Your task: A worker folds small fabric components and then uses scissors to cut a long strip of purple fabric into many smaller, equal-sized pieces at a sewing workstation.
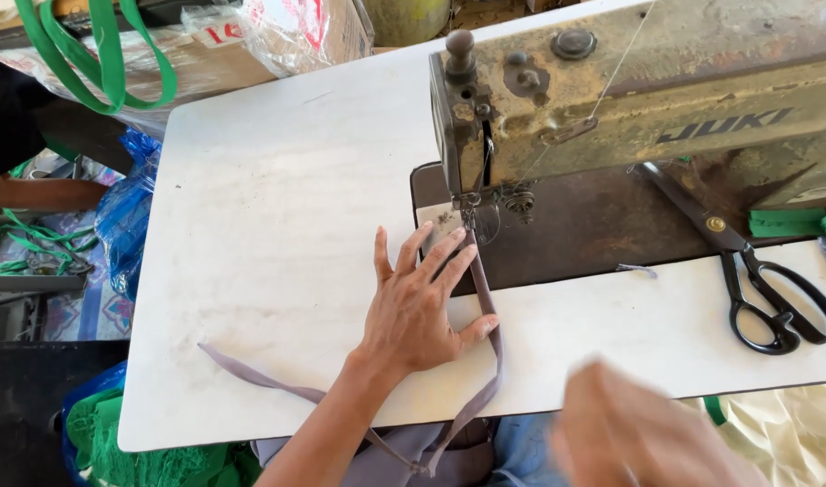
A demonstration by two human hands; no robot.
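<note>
Your left hand [415, 311] presses a grey fabric strip [487, 307] flat on the white tabletop [277, 207].
Its grip is wide, fingers spread, at frame centre beneath the sewing machine [611, 99]; your right hand [643, 433], lower right, is blurred, grip unclear.

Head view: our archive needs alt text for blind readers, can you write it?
A left hand lies flat on a grey fabric strip that runs under the needle of a worn sewing machine on a white table. The right hand is blurred; black scissors lie right.
</note>
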